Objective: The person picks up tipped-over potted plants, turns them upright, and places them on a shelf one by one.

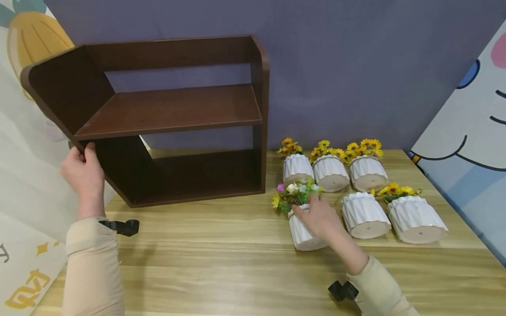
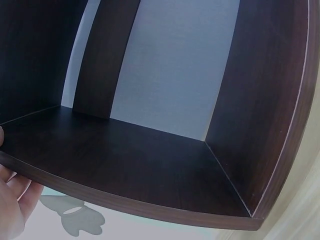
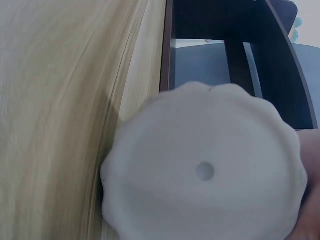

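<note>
A dark brown two-tier wooden shelf [image 1: 186, 109] stands on the table at the left. My left hand [image 1: 84, 173] pinches the front edge of its left side panel; in the left wrist view the fingers [image 2: 20, 192] curl against that panel's edge. My right hand [image 1: 322, 219] grips a white fluted flower pot [image 1: 302, 232] with mixed flowers [image 1: 296, 193] in pink, white, yellow and green. The pot's scalloped round base [image 3: 205, 172], with a small dimple at its centre, fills much of the right wrist view. The right fingers are partly hidden there.
Several more white pots [image 1: 367, 173] lie in two rows at the right, bases facing me, most showing yellow flowers. One nearer pot [image 1: 365, 213] is close beside my right hand. A purple-grey backdrop [image 1: 340, 74] rises behind the wood-grain table [image 1: 221, 263].
</note>
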Demonstrator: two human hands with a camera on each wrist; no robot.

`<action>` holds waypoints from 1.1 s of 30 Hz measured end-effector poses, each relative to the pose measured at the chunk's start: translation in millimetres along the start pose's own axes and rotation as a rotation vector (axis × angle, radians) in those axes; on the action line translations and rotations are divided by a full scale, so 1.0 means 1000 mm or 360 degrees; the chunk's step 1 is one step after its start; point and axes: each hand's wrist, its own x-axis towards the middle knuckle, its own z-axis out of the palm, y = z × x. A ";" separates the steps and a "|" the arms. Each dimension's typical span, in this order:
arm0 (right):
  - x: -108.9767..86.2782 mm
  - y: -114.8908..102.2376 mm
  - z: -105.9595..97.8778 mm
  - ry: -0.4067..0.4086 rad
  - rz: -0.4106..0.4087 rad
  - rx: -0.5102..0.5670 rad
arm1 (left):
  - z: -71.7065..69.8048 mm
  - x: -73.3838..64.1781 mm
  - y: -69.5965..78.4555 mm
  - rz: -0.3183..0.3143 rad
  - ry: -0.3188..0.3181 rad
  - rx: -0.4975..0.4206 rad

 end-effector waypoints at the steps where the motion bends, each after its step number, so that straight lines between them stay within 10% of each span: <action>1: -0.001 0.000 0.000 0.0026 -0.0003 0.0026 | 0.000 0.000 0.000 0.0000 -0.0002 0.0002; 23: -0.010 0.018 0.016 0.0837 -0.0457 0.0364 | 0.001 -0.001 -0.003 0.0017 0.0002 0.0022; 33: 0.003 0.030 0.016 0.0981 -0.0703 0.0434 | 0.001 -0.002 -0.002 0.0023 0.0021 0.0007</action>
